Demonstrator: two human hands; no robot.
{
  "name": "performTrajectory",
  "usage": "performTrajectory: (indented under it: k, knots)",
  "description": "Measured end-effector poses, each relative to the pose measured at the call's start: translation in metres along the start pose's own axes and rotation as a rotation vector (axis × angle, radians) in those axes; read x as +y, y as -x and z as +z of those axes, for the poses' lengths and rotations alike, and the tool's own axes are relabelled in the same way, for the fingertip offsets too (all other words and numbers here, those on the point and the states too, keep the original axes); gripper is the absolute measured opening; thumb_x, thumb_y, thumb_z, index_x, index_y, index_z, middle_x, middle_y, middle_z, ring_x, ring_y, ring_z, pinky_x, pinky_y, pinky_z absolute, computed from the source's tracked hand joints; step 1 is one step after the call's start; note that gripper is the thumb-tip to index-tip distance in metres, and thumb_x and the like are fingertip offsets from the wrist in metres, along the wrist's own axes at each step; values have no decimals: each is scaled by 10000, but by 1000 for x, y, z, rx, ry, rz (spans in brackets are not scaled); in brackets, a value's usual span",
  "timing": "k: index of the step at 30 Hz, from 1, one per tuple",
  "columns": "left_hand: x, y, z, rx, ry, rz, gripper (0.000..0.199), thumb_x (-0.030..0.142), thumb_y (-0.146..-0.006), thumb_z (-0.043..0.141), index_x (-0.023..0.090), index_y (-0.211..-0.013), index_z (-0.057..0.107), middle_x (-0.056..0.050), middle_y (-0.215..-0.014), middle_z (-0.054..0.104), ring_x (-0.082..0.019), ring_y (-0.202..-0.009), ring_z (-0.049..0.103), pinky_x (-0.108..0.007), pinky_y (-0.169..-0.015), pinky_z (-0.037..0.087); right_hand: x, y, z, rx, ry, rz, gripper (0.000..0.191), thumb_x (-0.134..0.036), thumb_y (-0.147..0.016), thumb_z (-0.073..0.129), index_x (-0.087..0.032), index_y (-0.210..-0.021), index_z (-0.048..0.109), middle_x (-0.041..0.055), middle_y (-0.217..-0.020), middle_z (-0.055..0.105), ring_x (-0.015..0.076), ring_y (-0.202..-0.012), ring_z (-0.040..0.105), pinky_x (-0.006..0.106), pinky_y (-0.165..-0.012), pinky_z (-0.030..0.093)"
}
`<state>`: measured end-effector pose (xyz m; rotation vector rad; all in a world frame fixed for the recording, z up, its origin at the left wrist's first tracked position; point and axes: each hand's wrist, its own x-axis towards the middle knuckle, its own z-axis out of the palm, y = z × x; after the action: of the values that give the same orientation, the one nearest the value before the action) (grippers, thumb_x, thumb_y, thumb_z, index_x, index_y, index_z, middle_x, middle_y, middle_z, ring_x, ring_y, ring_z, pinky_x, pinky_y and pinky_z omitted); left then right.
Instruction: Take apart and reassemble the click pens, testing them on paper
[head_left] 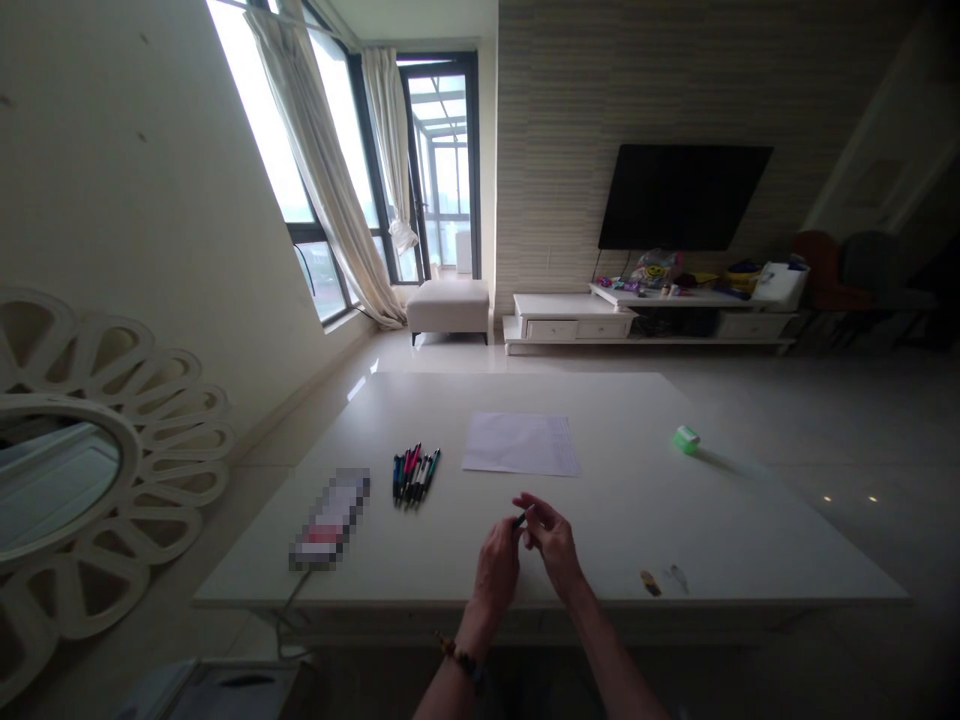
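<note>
Over the near middle of the white table (757, 500), my left hand (496, 568) is closed around a dark, slim pen (519, 520), most of which its fingers hide. My right hand (553, 540) meets it from the other side, thumb and fingers pinched at the pen's upper end. Just beyond the hands lies a stack of white paper sheets (517, 443). To the left of the paper is a bunch of pens (415, 478) with dark, pink, white and green barrels, lying side by side.
A blurred-out flat device (330, 520) with a cable lies on the table's left. A green-and-white small container (686, 439) stands at the right. Near the front edge lie a small yellow-and-black item (649, 583) and a thin clear piece (679, 577). A round mirror (56, 475) is far left.
</note>
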<state>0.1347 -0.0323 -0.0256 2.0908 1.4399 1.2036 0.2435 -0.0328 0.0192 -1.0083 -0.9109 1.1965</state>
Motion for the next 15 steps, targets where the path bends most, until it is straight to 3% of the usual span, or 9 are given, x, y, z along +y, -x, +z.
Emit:
performTrajectory:
  k: [2,5,10,15]
  knots:
    - [1,0,-1,-5,-3,6,203,231,-897,345,201,-926,543,-31,-812,623,-146,-766,597,-288,-676,492,1,-1,1,11,-10,11,384,-508,-669,652,-154,-818,659,85,-826,678,49,-380,366,230,-375,310]
    - [2,0,-2,11,2,42,205,260,-901,357,205,-954,547,-39,-856,629,-156,-810,597,-312,-718,499,6,-2,5,136,9,26,351,-472,-604,712,-144,-710,647,60,-682,666,43,-364,315,217,-348,240]
    - [2,-1,-4,94,-18,81,214,267,-893,387,211,-1017,552,-44,-895,640,-156,-840,604,-317,-742,512,13,-3,17,323,-4,16,363,-469,-562,736,-141,-685,642,36,-601,629,66,-399,369,219,-371,292]
    - [1,0,-1,99,-27,22,229,258,-902,347,192,-976,554,-44,-873,635,-151,-809,604,-309,-710,509,4,-4,18,245,-94,-50,358,-462,-665,680,-146,-830,650,78,-830,681,48,-418,383,218,-414,349]
